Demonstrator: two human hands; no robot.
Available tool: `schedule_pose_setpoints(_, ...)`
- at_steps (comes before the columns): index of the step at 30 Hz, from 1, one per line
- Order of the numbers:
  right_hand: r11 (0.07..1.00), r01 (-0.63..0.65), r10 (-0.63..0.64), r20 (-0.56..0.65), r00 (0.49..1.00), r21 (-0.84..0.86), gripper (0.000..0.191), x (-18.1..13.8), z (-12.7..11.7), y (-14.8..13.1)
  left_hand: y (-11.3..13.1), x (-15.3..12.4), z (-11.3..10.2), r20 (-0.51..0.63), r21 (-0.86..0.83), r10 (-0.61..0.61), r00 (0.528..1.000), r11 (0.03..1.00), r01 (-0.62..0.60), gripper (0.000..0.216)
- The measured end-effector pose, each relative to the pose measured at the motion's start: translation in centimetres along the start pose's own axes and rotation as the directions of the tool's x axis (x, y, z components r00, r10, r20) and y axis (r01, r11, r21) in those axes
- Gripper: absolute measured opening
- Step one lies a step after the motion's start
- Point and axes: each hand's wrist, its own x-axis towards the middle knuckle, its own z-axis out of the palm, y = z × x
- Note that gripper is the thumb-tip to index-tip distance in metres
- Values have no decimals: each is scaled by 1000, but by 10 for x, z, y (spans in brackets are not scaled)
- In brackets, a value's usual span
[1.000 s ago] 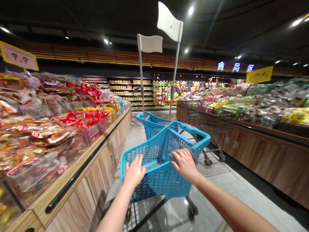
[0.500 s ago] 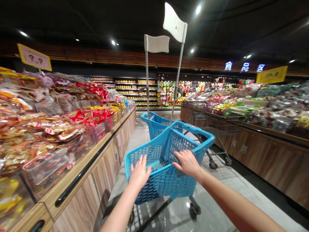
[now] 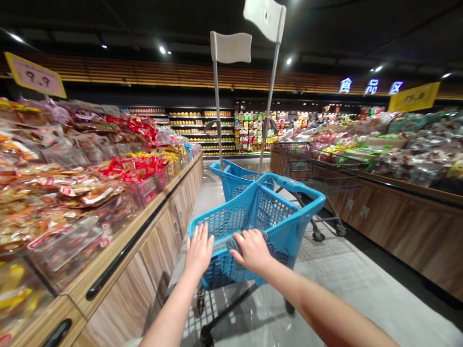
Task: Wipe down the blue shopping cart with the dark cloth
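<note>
A small blue plastic shopping cart (image 3: 285, 219) stands in front of me in a store aisle, with a white flag (image 3: 265, 14) on a pole rising from it. My left hand (image 3: 198, 250) lies flat on the near left rim of its basket, fingers stretched out and holding nothing. My right hand (image 3: 253, 250) presses a grey cloth (image 3: 231, 242) onto the near rim, fingers curled over it. Only the edges of the cloth show around that hand.
A second blue cart (image 3: 231, 176) with its own white flag (image 3: 231, 47) stands just beyond. A metal wire cart (image 3: 314, 168) is parked at the right counter. Wooden counters (image 3: 152, 241) piled with packaged snacks line both sides. Stocked shelves close the far end.
My right hand has slid with the cloth from the cart's right side leftward to the near rim. My left hand has stayed on the near left rim. The cart has swung slightly.
</note>
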Motion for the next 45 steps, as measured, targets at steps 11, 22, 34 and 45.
schedule_pose_setpoints(11, 959, 236, -232, 45, 972, -156, 40, -22, -37, 120, -7, 11, -10, 254, 117, 14, 967, 992, -45, 64)
schedule_pose_setpoints(22, 986, -130, 112, -168, 979, -101, 38, -55, -44, 175, 40, -12, -3, 183, 64, 43, 982, 996, -56, 63)
schedule_pose_setpoints(34, 976, 40, 6, -207, 978, 215, 43, -59, 11, 31, 51, -44, 5, 136, 28, 145, 980, 988, -150, 73)
schedule_pose_setpoints(45, 952, 77, -35, -144, 989, 296, 31, -59, -4, 98, 115, -82, -5, 351, -68, 325, 878, 944, -322, 90)
